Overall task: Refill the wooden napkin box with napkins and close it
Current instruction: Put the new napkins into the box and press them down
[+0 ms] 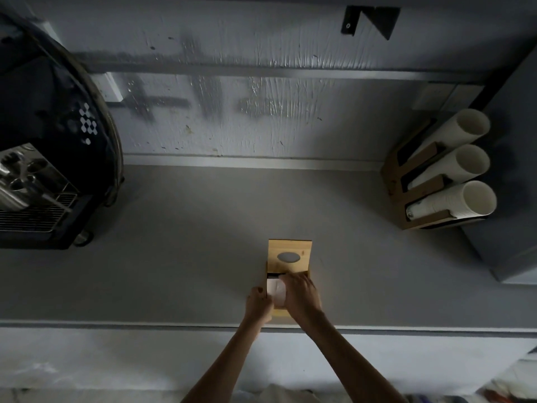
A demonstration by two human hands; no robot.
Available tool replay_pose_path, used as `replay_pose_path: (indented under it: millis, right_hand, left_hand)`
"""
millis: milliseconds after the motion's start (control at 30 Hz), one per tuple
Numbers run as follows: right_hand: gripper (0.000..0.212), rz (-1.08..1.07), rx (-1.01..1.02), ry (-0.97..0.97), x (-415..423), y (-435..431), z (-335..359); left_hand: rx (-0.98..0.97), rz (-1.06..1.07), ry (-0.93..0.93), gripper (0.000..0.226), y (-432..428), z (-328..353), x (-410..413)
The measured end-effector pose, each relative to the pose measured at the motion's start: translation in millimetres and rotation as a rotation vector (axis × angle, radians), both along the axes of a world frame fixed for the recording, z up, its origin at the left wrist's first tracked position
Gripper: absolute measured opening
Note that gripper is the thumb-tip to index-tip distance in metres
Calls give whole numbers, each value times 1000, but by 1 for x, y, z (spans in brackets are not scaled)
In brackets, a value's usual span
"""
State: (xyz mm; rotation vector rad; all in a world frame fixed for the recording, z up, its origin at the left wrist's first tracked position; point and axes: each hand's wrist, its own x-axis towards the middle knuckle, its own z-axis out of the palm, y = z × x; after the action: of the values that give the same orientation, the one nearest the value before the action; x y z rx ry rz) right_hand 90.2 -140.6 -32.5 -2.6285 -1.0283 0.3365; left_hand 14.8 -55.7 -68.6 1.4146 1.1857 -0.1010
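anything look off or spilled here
Nothing spilled or damaged. The wooden napkin box only has its lid open toward the wall, while the left hand holds it and the right hand presses white napkins inside.

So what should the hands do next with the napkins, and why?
Probably press the napkins flat into the wooden box: the right hand rests on them, the left hand holds the side, and the lid is open.
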Motion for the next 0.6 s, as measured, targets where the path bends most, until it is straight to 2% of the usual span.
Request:
replay_pose_path:
  millis: [133,233,300,400,467,600]
  right_hand:
    - [27,-6,-183,35,4,11,1]
    - [34,48,-358,75,8,25,9]
    - [38,103,-486,114,15,35,10]
    - [42,162,-621,255,21,44,13]
    - [38,171,-644,333,26,47,16]
    - [31,143,-626,366,35,57,24]
  left_hand:
    - [-34,59,-9,23,4,-44,3]
    - [-108,118,-30,15,6,-64,2]
    - [-168,159,-70,9,1,-30,-5]
    - [-327,254,-170,13,-7,10,-13]
    - [-407,286,-204,10,-6,9,-15]
    - [-477,336,-226,11,-5,8,-14]
